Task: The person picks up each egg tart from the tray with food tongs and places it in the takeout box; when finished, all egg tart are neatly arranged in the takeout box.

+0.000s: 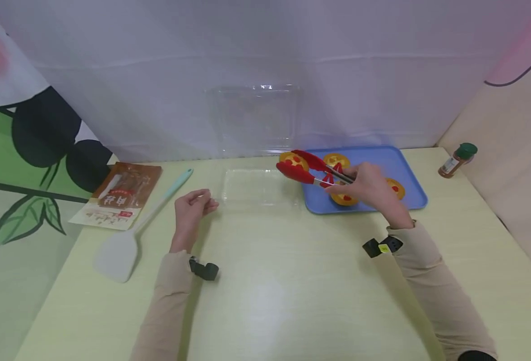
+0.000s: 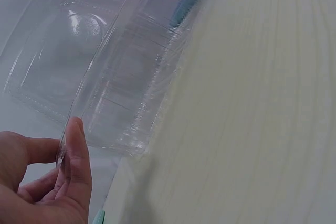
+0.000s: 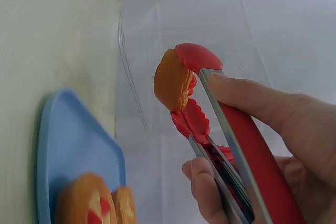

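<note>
Foreground: a spatula (image 1: pixel 118 255) lies on the table (image 1: pixel 256 281) at left. Beyond its blade, the left hand (image 1: pixel 192 210) pinches the edge of a clear container (image 1: pixel 253 189) between thumb and fingers. The right hand (image 1: pixel 365 186) is closed around red-tipped tongs (image 1: pixel 305 176), whose tips clasp one pizza-like pastry (image 1: pixel 295 160) in the air, between container and tray, near the container's right side. Middle ground: the blue tray (image 1: pixel 411 198) carries at least three similar pastries. The step in hand is judged to be a transfer from tray to container; the next move calls for carrying the pastry leftward over the base, lowering it, then parting the tongs while the left hand steadies the edge. Background: the raised lid (image 1: pixel 256 118) stands before a pale cloth (image 1: pixel 166 100).
</note>
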The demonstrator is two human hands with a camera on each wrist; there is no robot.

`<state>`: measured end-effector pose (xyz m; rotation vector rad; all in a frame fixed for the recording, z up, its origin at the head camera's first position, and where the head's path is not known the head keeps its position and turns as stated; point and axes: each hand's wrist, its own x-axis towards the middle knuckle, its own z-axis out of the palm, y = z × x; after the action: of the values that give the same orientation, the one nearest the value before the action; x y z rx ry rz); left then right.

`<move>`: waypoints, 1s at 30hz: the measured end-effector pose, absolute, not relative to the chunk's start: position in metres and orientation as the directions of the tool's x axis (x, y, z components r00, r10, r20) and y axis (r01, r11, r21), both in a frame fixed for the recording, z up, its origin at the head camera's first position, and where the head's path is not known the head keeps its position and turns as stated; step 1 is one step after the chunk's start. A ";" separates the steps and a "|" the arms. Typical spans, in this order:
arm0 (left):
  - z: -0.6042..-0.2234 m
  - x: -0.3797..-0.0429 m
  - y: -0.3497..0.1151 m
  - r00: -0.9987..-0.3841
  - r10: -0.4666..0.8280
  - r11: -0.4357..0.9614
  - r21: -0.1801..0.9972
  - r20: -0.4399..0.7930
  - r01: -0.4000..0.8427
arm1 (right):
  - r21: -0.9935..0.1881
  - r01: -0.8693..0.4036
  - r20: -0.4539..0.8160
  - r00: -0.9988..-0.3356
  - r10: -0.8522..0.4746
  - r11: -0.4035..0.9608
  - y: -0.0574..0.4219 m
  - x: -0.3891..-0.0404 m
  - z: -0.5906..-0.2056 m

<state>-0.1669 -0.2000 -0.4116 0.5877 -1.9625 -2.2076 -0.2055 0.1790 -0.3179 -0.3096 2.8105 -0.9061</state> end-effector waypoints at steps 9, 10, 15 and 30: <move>-0.413 -0.166 -0.202 -0.913 -0.350 -0.162 0.973 -0.210 -0.162 | -0.626 -0.200 -0.149 -0.918 -0.367 0.754 0.120 -0.213 -0.325; -0.413 -0.166 -0.201 -0.912 -0.352 -0.162 0.973 -0.212 -0.164 | -0.632 -0.204 -0.155 -0.912 -0.380 0.748 0.113 -0.214 -0.326; -0.412 -0.166 -0.199 -0.903 -0.360 -0.138 0.971 -0.233 -0.195 | -0.650 -0.248 -0.154 -0.883 -0.444 0.718 0.086 -0.220 -0.334; -0.410 -0.167 -0.197 -0.898 -0.370 -0.128 0.971 -0.237 -0.203 | -0.606 -0.236 -0.252 -0.849 -0.465 0.760 0.046 -0.231 -0.334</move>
<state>-0.1667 -0.1966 -0.4097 0.6603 -1.9931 -2.1780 -0.2311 0.0462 -0.3343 -0.5349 2.5666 -0.8095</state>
